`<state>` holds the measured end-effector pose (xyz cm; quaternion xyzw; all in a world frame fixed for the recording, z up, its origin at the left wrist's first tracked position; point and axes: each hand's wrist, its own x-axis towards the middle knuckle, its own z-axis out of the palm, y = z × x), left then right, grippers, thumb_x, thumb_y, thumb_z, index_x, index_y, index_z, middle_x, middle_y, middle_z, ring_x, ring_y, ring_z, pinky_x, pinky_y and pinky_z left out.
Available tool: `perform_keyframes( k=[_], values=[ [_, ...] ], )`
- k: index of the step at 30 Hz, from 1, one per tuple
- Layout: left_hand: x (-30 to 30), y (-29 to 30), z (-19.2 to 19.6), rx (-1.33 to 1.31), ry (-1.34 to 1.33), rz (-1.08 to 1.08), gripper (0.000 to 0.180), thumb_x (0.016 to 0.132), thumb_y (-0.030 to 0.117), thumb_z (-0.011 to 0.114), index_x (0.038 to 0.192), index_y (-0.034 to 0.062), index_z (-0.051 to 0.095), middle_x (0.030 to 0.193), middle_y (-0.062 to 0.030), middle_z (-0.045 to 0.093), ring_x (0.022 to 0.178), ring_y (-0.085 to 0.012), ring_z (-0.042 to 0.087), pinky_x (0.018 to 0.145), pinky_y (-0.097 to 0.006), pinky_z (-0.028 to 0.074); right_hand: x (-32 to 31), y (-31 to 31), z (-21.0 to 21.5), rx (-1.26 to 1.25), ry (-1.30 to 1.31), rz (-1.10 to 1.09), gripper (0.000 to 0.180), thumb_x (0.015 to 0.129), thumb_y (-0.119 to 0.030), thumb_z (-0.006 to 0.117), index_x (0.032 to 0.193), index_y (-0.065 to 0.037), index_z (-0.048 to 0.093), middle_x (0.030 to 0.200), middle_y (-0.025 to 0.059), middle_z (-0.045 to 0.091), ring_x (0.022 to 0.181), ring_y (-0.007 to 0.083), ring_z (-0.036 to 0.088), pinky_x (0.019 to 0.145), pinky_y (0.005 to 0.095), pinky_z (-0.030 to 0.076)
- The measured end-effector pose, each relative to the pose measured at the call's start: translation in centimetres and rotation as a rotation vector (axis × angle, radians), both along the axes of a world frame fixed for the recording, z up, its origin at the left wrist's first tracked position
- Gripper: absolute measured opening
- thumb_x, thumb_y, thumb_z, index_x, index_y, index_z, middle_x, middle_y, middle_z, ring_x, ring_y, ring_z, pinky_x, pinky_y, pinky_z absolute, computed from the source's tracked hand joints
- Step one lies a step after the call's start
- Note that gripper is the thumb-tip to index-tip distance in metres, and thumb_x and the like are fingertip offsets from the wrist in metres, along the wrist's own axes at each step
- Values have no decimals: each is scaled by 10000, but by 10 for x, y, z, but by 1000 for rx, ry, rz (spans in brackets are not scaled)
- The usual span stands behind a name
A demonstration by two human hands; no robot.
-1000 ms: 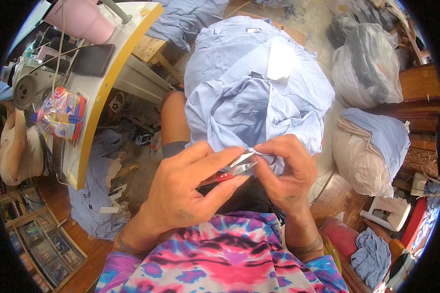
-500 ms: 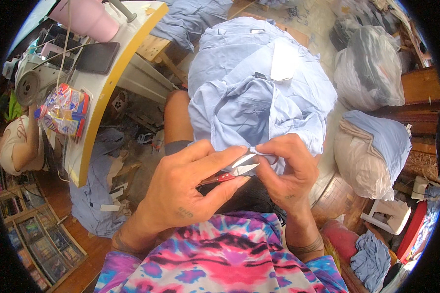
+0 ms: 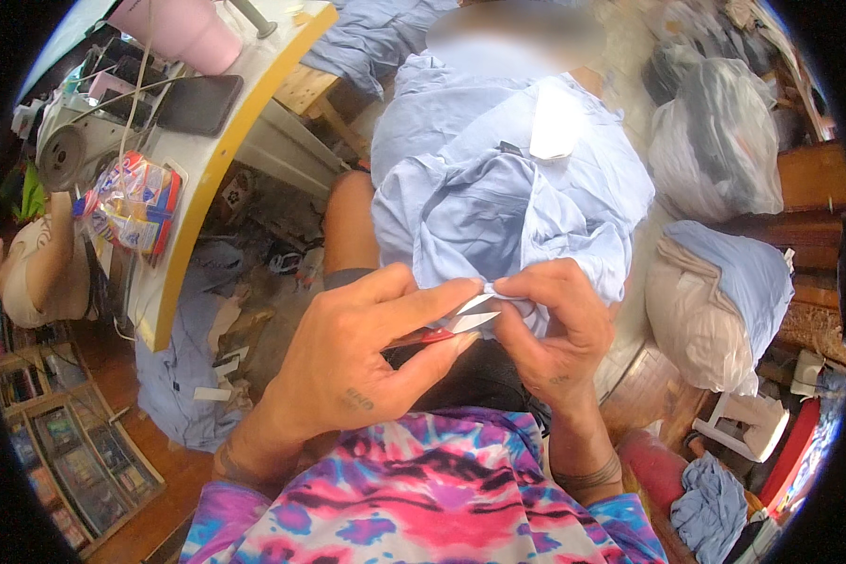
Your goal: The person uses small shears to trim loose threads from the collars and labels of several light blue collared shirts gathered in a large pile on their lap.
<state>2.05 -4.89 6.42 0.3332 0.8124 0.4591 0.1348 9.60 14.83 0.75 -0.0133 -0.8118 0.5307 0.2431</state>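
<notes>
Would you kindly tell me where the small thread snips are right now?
In the head view, the thread snips sit at centre, held in the left hand, blades at the light blue garment edge pinched by the right hand.

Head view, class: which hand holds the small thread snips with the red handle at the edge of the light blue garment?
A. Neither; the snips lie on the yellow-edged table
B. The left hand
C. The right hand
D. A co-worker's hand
B. The thread snips sit between thumb and forefinger of the left hand, blades pointing at the edge of the light blue garment, which the right hand pinches.
</notes>
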Motion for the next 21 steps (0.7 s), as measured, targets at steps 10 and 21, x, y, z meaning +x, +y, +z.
perform_keyframes(
  k=[10,21],
  values=[
    [2,-11,-27,126,107,-21,229,828,287,722,959,102,751,816,-158,650,757,-397,653,662,-499,509,9,14,-48,-382,-20,189,204,1016,-21,637,1215,17,654,1325,172,645,1092,244,641,889,340,542],
    [39,-11,-46,216,71,254,227,753,281,708,864,87,747,757,-181,671,749,-423,665,648,-546,482,-3,0,-4,-55,-393,148,306,937,-243,792,1013,52,768,966,146,745,899,252,670,853,387,552]
  ],
)
